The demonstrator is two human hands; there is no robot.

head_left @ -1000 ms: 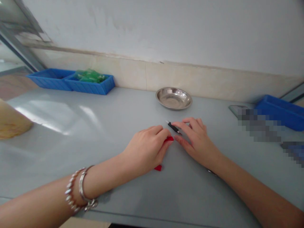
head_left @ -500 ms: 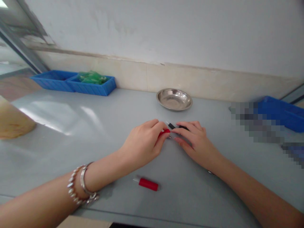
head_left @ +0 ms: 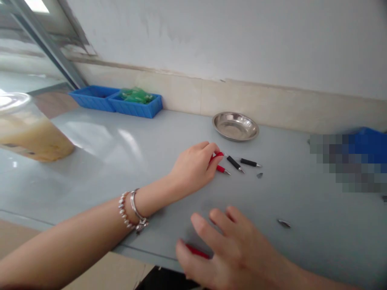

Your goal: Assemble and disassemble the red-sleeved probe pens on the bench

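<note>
My left hand [head_left: 193,167] rests on the grey table [head_left: 105,153] with its fingers curled round red pen parts [head_left: 220,161]; a red tip with a metal point sticks out beside the fingers. Two black pen parts [head_left: 234,162] [head_left: 250,162] lie just right of it. My right hand [head_left: 236,251] hovers low near the table's front edge, fingers spread, over a red pen piece [head_left: 196,251] that shows between thumb and forefinger. Two small dark bits [head_left: 259,175] [head_left: 284,223] lie loose on the table.
A steel dish [head_left: 236,126] sits by the wall. Blue trays [head_left: 121,100], one holding green items, stand at the back left. A clear cup of tan drink [head_left: 27,129] stands at the left. Another blue bin [head_left: 370,139] is at the right, partly blurred.
My right hand let go of the black pen parts and drew back to the front edge over the red piece. My left hand stays on the red parts. The view shifted left.
</note>
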